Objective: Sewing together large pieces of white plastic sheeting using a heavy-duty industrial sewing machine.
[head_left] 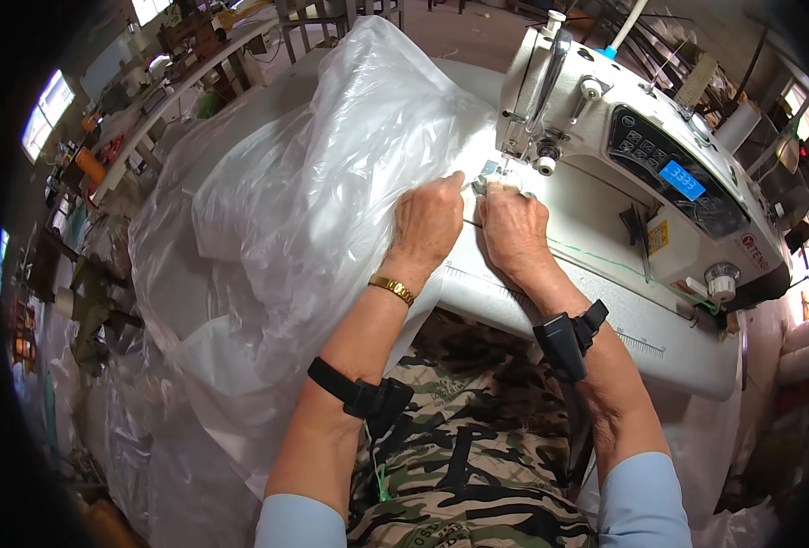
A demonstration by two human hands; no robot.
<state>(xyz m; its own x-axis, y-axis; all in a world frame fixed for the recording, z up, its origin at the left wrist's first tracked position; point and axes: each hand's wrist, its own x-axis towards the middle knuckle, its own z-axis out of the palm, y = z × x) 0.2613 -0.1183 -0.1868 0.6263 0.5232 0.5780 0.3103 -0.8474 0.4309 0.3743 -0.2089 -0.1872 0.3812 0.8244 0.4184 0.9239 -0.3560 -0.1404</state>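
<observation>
A large, clear-white plastic sheet (pixel 331 137) lies bunched over the left of the sewing machine table and hangs over its front. My left hand (pixel 429 219), with curled fingers, grips the sheet's right edge just left of the presser foot (pixel 507 171). Close beside it, my right hand (pixel 517 224) is closed, its fingertips at the front of the foot. What the right fingers pinch is hidden under them. The white sewing machine (pixel 637 137) stands to the right, its needle area brightly lit. A green thread (pixel 596 258) runs along the machine bed toward the right.
A ruler scale (pixel 642 344) marks the table's front edge (pixel 596 342). The machine's handwheel-like knob (pixel 721 281) sticks out at the right. At the far left, a cluttered workbench (pixel 176 96) holds assorted items. Chairs (pixel 318 18) stand behind the table.
</observation>
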